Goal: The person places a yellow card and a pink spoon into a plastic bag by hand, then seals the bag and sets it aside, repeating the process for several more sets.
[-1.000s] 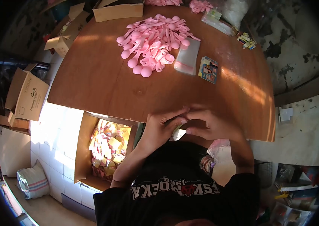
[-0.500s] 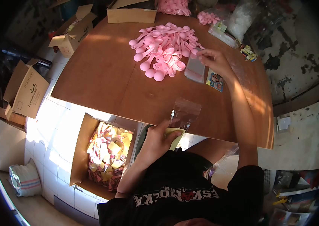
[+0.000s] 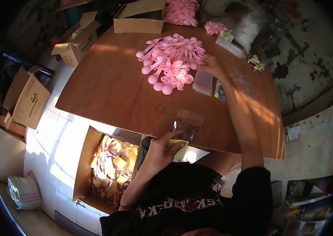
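Observation:
My left hand (image 3: 165, 148), near the table's front edge, pinches a yellow card (image 3: 179, 150) and a clear plastic bag (image 3: 188, 124) that sticks up beyond the fingers. Farther out, my right hand (image 3: 211, 66) is at the right edge of a heap of pink plastic spoons (image 3: 170, 59). Its fingers are bent together, and what they grip is too small to make out. Just below that hand lies a stack of clear bags (image 3: 203, 82), with a blue and yellow printed card (image 3: 220, 92) beside it, partly covered by the forearm.
A brown wooden table (image 3: 107, 90) spans the middle. An open box (image 3: 80, 165) of packed yellow and pink items stands below its front edge. At the back are a cardboard box (image 3: 139, 25), bagged pink spoons (image 3: 181, 12) and small coloured packets (image 3: 256, 63). More cartons stand left.
My right hand has moved slightly left and closer against the spoon heap, its fingers more closed. My left hand still holds the card and bag. The view has shifted a little.

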`<action>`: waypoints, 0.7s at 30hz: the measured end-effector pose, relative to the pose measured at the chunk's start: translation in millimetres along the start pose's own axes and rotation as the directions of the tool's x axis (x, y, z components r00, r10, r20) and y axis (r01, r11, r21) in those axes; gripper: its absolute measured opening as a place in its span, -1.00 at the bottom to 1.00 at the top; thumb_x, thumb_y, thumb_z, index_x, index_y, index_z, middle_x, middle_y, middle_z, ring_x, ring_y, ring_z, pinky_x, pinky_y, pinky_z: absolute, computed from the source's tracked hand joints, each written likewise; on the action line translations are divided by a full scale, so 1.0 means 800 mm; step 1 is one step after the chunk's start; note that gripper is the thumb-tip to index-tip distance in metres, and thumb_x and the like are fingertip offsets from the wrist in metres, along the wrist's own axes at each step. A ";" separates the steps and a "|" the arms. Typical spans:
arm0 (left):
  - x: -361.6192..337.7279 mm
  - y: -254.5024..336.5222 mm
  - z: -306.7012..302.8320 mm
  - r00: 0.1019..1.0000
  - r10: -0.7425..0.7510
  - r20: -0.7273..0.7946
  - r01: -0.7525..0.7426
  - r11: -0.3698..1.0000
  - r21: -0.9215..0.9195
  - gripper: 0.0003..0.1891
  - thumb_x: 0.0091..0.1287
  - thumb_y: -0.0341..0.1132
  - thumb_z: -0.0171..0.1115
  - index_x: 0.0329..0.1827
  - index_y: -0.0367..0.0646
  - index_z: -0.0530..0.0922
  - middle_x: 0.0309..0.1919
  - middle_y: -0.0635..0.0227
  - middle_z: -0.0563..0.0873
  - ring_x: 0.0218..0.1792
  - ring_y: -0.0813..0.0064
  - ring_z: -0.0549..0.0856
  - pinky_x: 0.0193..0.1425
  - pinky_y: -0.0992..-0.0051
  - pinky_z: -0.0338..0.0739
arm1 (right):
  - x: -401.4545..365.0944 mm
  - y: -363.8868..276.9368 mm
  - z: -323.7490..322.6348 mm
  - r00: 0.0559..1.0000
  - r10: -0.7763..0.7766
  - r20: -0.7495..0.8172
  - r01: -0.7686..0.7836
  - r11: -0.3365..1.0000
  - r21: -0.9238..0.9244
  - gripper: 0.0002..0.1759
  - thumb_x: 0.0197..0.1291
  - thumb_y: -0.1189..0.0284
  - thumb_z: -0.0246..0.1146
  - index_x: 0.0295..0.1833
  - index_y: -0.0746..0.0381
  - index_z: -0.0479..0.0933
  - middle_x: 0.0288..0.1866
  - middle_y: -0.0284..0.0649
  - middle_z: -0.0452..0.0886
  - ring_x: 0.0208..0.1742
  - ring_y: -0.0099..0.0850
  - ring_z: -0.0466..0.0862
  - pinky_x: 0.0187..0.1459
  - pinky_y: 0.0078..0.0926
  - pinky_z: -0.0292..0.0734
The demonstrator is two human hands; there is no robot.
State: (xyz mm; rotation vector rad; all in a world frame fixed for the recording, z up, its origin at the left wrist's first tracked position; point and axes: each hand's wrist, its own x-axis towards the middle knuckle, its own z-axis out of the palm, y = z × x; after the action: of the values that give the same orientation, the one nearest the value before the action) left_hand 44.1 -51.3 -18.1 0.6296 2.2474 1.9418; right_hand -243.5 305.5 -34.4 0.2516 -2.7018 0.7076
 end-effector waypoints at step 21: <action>0.039 0.000 0.017 0.994 -0.064 0.094 0.076 0.988 -0.136 -0.58 0.31 -0.44 0.40 0.22 -0.31 0.54 -0.22 0.23 0.79 -0.19 0.66 0.70 -0.10 0.59 0.61 | -0.131 -0.146 -0.063 0.991 -0.093 0.098 0.110 0.975 -0.191 -0.71 0.12 0.24 0.34 -0.28 0.27 0.60 -0.35 0.02 0.70 -0.29 0.02 0.71 -0.22 -0.08 0.59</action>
State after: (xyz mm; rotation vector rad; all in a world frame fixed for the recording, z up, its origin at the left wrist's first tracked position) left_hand 20.6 -27.2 -15.1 0.5989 2.0325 1.9738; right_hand -102.9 239.5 20.7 0.3768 -2.7947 0.4051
